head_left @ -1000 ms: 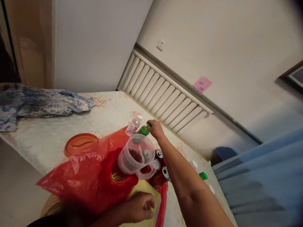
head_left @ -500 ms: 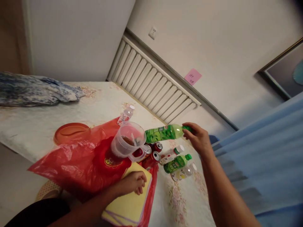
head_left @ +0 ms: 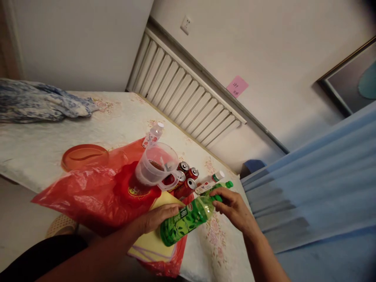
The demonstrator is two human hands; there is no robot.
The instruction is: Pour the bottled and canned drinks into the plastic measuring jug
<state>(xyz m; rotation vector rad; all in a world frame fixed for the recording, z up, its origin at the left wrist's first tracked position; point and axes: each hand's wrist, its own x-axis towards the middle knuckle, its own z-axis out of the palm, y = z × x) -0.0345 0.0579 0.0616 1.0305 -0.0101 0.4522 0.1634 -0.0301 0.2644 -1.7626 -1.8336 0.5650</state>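
A green plastic drink bottle (head_left: 185, 223) is tilted over a stack of yellow cloths (head_left: 152, 244). The fingers of my right hand (head_left: 233, 207) are closed on its green cap and neck. At the lower part of the bottle, my left hand (head_left: 158, 219) lies against it with the thumb on its side; its other fingers are hidden behind. Just beyond stands a clear plastic jug (head_left: 157, 164) with dark liquid inside, on a red plastic bag (head_left: 88, 196). Several opened red drink cans (head_left: 188, 186) stand beside the jug's handle.
Behind my right hand lie a white-capped bottle (head_left: 211, 182) and another green bottle (head_left: 227, 184). A small clear bottle (head_left: 153, 135) and an orange lid (head_left: 85, 156) are farther off. Patterned fabric (head_left: 44, 102) lies at left; a blue curtain (head_left: 308, 188) hangs at right.
My right hand has brought the green bottle down and toward me from behind the jug. My left hand, empty before, now meets its lower part.
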